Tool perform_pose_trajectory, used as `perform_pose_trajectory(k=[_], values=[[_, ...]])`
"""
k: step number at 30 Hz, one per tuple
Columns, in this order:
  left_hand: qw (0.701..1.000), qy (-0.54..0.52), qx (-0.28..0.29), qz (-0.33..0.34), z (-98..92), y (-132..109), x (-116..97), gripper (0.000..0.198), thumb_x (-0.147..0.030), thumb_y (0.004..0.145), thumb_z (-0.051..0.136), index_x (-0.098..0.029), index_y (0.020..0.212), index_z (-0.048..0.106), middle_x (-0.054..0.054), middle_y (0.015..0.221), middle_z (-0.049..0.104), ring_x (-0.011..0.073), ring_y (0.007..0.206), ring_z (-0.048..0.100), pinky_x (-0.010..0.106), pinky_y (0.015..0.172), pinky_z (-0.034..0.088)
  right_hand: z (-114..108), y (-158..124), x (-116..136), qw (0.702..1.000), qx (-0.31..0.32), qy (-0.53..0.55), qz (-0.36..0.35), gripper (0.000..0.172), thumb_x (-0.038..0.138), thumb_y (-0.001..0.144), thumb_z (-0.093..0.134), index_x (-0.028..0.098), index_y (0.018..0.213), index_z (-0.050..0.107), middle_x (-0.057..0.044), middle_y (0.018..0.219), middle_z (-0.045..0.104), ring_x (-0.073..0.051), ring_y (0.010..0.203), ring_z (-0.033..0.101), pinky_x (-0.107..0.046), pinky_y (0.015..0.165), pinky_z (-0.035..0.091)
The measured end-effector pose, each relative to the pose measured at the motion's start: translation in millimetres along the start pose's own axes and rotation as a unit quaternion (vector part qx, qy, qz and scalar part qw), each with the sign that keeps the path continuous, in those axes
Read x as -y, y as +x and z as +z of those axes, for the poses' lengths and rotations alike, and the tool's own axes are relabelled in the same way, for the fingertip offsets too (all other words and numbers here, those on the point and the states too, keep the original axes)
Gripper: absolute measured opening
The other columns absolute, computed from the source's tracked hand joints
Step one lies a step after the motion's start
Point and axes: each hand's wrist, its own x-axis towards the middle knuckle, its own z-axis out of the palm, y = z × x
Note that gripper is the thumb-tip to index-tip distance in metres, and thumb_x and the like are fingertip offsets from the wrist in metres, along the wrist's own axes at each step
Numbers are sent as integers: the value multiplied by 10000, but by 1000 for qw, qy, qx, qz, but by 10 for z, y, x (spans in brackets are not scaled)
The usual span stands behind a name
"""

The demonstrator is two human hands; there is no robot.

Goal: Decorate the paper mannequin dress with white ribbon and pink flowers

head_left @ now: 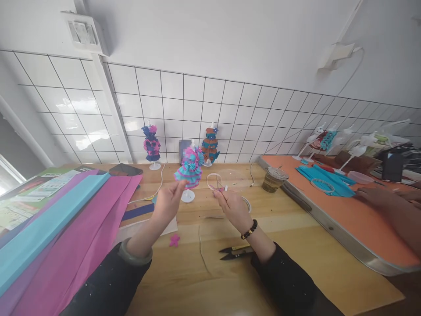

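My left hand is raised in front of a small dress form in a pink and turquoise ruffled dress, its fingers pinched near the skirt's lower edge. Whether they touch it, or hold something, cannot be made out. To the right, my right hand is closed at the fingertips by a pale looped strip and a small pinkish piece. Below lie black snips, a pink paper flower and a thin cord on the wooden table.
Pink and blue paper sheets cover the left side. Two dressed forms stand behind. A lidded cup sits at right, beside an orange board. Another person's hand rests near turquoise paper.
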Motion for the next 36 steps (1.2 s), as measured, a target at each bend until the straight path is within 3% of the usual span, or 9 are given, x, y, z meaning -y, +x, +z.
perform_pose_trajectory(k=[3,7,10,14,17,22,25,29,36], values=[[994,55,93,18,93,-272,77,440,-491,827,396,-161,767,681,-17,541,520,128,561,489,212,536,338,123,-168,-337,999,41,7,28,509,479,912,258,209,488,344,32,435,381,-112,422,367,-245,461,228],[986,63,155,-15,133,-510,140,486,-521,839,340,-178,767,676,-31,442,415,134,473,455,219,483,309,169,-295,-601,998,48,10,42,485,470,908,271,209,515,386,21,467,422,-120,455,400,-246,481,274],[986,63,144,-51,46,-547,172,553,-564,837,290,-168,761,669,-39,425,353,129,434,414,224,464,283,170,-315,-623,997,54,32,36,424,415,917,278,194,629,499,-13,576,539,-143,572,502,-255,563,362],[988,92,97,-75,-157,-505,272,580,-574,838,268,-161,739,662,-18,487,412,139,527,448,232,521,308,221,-336,-510,994,79,78,16,250,347,878,406,182,853,592,-37,734,636,-156,697,575,-272,643,435],[985,115,87,-92,-249,-493,398,507,-568,821,326,-176,760,642,-24,531,448,139,572,459,230,551,323,268,-368,-407,989,100,104,13,189,331,833,493,189,787,609,-30,741,657,-150,695,597,-257,624,455],[986,101,109,-81,-167,-544,558,359,-482,800,440,-185,874,627,-30,577,511,129,574,477,228,553,342,301,-386,-347,993,90,67,44,209,359,782,572,193,657,542,-13,661,628,-150,624,574,-261,587,435],[987,66,124,-76,-70,-596,571,343,-429,798,465,-173,970,615,0,663,585,132,593,521,240,587,386,315,-379,-379,995,98,15,5,81,268,770,573,190,780,559,-25,747,624,-164,701,567,-280,639,439],[988,30,135,-68,18,-670,529,346,-400,803,467,-156,1002,610,19,681,605,125,539,518,243,552,402,341,-379,-438,991,122,-10,-47,291,107,757,495,168,1039,534,-60,919,614,-173,853,556,-315,782,439],[987,-2,146,-70,113,-761,453,326,-382,793,494,-160,983,638,40,733,638,146,642,547,256,612,423,371,-390,-479,988,145,-35,-47,414,42,742,425,146,1137,496,-52,849,608,-175,824,546,-325,789,437]])
